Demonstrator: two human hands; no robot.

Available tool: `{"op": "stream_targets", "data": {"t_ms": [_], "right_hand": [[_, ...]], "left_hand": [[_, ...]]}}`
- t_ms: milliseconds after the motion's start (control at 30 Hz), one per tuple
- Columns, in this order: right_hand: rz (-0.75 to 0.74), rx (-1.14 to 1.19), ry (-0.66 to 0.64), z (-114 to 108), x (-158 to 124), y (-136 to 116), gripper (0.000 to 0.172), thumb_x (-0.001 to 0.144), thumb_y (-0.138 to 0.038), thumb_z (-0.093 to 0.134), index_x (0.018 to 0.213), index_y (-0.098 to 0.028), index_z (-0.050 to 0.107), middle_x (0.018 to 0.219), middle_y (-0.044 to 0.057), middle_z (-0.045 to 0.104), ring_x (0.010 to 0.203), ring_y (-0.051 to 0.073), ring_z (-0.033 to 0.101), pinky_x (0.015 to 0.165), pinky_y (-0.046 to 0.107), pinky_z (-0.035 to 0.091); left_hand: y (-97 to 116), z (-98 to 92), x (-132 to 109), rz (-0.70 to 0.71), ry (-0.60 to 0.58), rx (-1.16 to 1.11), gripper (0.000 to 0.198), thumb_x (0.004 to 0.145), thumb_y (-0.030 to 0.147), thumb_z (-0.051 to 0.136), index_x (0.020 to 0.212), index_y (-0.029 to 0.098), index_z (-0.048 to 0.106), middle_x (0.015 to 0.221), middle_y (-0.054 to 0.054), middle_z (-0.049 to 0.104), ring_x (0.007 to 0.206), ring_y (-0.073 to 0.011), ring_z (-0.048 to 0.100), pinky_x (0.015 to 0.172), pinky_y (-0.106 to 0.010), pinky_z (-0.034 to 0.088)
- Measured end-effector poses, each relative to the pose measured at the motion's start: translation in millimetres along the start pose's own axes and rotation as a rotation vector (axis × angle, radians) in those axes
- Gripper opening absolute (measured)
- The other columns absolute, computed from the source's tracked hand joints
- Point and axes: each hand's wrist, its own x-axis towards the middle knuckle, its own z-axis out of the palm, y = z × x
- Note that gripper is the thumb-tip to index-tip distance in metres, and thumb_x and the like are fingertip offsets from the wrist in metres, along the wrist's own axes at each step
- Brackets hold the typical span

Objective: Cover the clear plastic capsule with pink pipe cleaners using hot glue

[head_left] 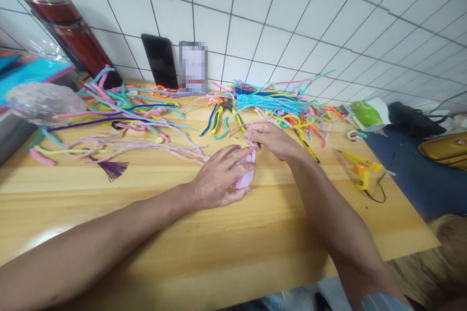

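Over the middle of the table, my left hand (pixel 219 177) curls around a small lilac and pink fuzzy piece (pixel 248 170) that looks wound from pipe cleaner. Its fingers cover most of the piece. My right hand (pixel 272 138) is closed in a pinch at the upper edge, its fingertips on a lilac pipe cleaner end (pixel 252 144). Both hands almost meet there. Just beyond them lie yellow-handled pliers (pixel 218 119). Long pale lilac pipe cleaners (pixel 175 145) stretch leftward from beside my left hand.
Pipe cleaners in many colours, including a light blue bundle (pixel 270 102), line the back. A yellow glue gun (pixel 361 165) and a utility knife (pixel 309 148) lie right. Two phones, one black (pixel 160 60), and a red thermos (pixel 69 34) stand by the tiled wall. A purple tassel (pixel 114 169) lies left.
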Motion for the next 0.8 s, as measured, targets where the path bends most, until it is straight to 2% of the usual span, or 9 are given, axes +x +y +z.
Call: {"op": "stream_targets", "data": {"t_ms": [67, 267, 467, 633, 800], "right_hand": [[0.007, 0.019, -0.002, -1.5, 0.3, 0.3, 0.05, 0.083, -0.062, 0.082, 0.06, -0.022, 0.063, 0.057, -0.002, 0.056, 0.055, 0.011, 0.046, 0.055, 0.026, 0.037], [0.101, 0.22, 0.123, -1.7, -6.3, 8.8, 0.054, 0.072, -0.07, 0.089, 0.073, -0.02, 0.068, 0.062, -0.002, 0.063, 0.052, 0.009, 0.049, 0.049, 0.023, 0.037], [0.149, 0.354, 0.134, 1.3, -20.4, 12.1, 0.058, 0.068, -0.07, 0.094, 0.084, -0.019, 0.072, 0.065, -0.003, 0.065, 0.049, 0.008, 0.052, 0.044, 0.022, 0.038], [0.201, 0.34, 0.137, 5.9, -25.6, 18.3, 0.059, 0.069, -0.075, 0.091, 0.076, -0.02, 0.07, 0.063, -0.002, 0.064, 0.049, 0.009, 0.052, 0.045, 0.023, 0.039], [0.11, 0.301, 0.202, 12.6, -23.9, 18.4, 0.054, 0.074, -0.071, 0.087, 0.067, -0.021, 0.066, 0.055, -0.004, 0.057, 0.048, 0.009, 0.046, 0.048, 0.024, 0.035]], "left_hand": [[0.2, 1.3, -1.0, -0.004, 0.009, 0.006, 0.047, 0.095, 0.034, 0.073, 0.138, 0.02, 0.06, 0.159, -0.02, 0.059, 0.142, -0.038, 0.057, 0.117, -0.06, 0.055], [2.0, 3.4, -2.8, -0.008, 0.037, 0.015, 0.047, 0.097, 0.035, 0.071, 0.139, 0.019, 0.058, 0.155, -0.022, 0.06, 0.141, -0.0395, 0.057, 0.114, -0.06, 0.057], [2.7, 3.8, -2.9, -0.009, 0.044, 0.014, 0.048, 0.096, 0.033, 0.072, 0.14, 0.02, 0.056, 0.153, -0.021, 0.061, 0.141, -0.0393, 0.058, 0.114, -0.061, 0.057], [3.4, 4.1, -2.6, -0.015, 0.064, 0.009, 0.051, 0.095, 0.032, 0.073, 0.142, 0.023, 0.055, 0.149, -0.02, 0.062, 0.139, -0.0377, 0.059, 0.113, -0.059, 0.058], [4.7, 3.5, -1.1, -0.008, 0.085, 0.027, 0.048, 0.096, 0.032, 0.073, 0.14, 0.022, 0.056, 0.144, -0.019, 0.064, 0.135, -0.0375, 0.06, 0.11, -0.058, 0.06]]}}
